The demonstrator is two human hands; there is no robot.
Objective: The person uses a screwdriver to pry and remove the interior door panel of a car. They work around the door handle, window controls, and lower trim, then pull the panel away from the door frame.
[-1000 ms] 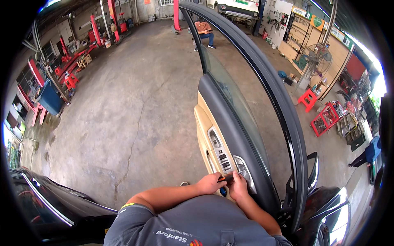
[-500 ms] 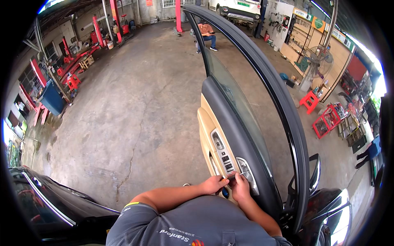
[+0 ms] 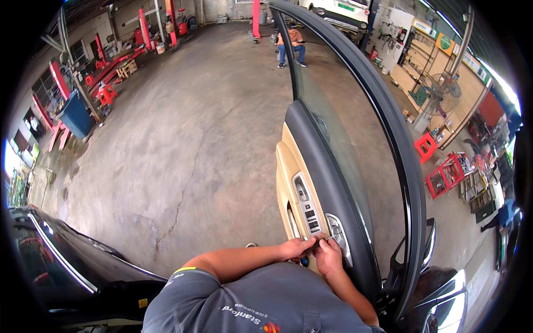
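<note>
My left hand [image 3: 296,250] and my right hand [image 3: 329,257] meet over the door's inner panel, their closed fingers on a small dark tool [image 3: 318,240]. Its thin pale shaft, much like a screwdriver's, points right toward the silver inner door handle [image 3: 337,233]. My fingers hide most of the tool. The car door [image 3: 327,161] stands open before me, trimmed in beige and dark grey. Just beyond my hands lies the window switch panel [image 3: 312,217]. A blue object [image 3: 304,261] shows partly below my wrists.
Dark car bodywork [image 3: 50,272] lies at left. The door's window frame [image 3: 388,116] arches up at right, with the wing mirror [image 3: 430,244] beyond. Farther right stand a red stool [image 3: 426,147] and red tool cart [image 3: 444,176]. A seated person [image 3: 291,47] is at the back.
The view has shifted slightly, so the door sits farther right. Both hands stay together at the handle, with the fingers slightly rearranged on the tool.
</note>
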